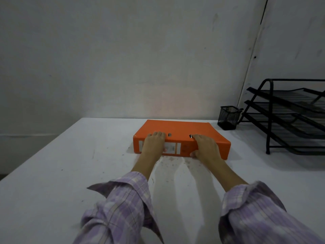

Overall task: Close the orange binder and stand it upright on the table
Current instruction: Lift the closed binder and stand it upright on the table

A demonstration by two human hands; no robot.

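The orange binder (182,128) lies flat and closed on the white table (52,173), its labelled spine facing me. My left hand (154,143) grips the spine's left part, fingers curled over the top cover and thumb on the label. My right hand (205,147) grips the spine's right part the same way, fingers on top and thumb low on the spine. Two metal slots on the cover show between my hands.
A black mesh pen cup (227,117) stands behind the binder to the right. A black tiered letter tray (290,117) fills the far right of the table. A grey wall runs along the table's back edge.
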